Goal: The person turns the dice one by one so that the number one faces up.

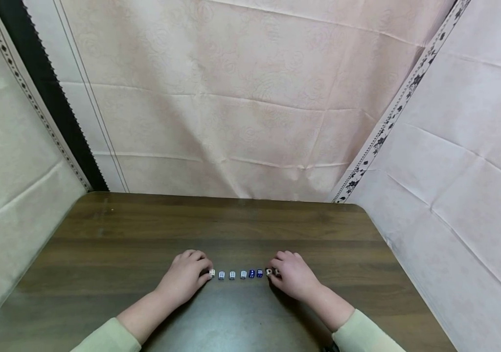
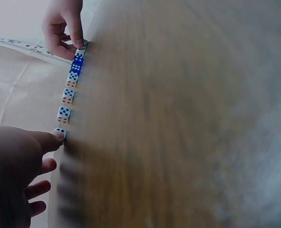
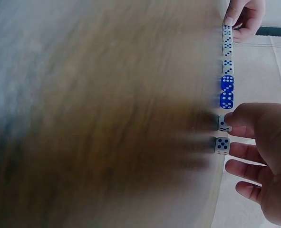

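Observation:
A row of small dice runs left to right between the hands. At its left end my left hand (image 1: 185, 275) pinches a white die (image 2: 60, 134) between thumb and fingers. Three white dice (image 1: 232, 275) stand to the right of it with gaps, followed by two dark blue dice (image 3: 227, 92) side by side. My right hand (image 1: 295, 276) pinches a white die (image 3: 223, 123) just right of the blue pair, thumb on its near face. One more white die (image 3: 222, 146) sits at the right end by that hand's other fingers, partly hidden in the head view.
The brown wooden table (image 1: 215, 225) has rounded far corners. Pale patterned cloth (image 1: 250, 107) hangs behind it and along both sides. A small dark object (image 1: 331, 347) shows by the right sleeve at the bottom edge of the head view.

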`<state>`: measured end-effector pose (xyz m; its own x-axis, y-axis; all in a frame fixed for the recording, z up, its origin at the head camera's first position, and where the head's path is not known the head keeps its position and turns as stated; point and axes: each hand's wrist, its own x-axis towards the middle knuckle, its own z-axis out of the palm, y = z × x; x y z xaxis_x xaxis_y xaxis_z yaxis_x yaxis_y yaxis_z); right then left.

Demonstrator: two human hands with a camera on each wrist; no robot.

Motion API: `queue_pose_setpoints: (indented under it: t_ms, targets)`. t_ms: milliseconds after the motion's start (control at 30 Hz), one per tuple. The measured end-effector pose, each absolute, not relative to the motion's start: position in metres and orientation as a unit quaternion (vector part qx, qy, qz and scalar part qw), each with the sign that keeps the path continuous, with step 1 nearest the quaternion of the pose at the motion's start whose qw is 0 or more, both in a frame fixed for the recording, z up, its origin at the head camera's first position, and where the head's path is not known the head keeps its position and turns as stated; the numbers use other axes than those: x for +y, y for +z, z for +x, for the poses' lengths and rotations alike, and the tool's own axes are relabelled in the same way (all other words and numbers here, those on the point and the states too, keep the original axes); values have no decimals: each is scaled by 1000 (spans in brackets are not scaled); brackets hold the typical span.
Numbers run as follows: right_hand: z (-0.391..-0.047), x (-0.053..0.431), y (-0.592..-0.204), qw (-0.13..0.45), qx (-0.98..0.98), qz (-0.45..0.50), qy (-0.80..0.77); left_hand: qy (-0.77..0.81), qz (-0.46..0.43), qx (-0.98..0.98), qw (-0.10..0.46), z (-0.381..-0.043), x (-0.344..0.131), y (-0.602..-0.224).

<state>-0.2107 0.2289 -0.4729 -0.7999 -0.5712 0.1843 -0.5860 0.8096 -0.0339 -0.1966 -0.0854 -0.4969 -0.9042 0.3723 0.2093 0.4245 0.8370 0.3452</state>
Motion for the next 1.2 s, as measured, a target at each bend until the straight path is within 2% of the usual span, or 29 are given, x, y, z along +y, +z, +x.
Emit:
queue_pose_setpoints:
  t_ms: [1200]
  targets:
    - [-212,213,-477,83,-942,319,57,-212,-202,-954,57,-195,-85,-494]
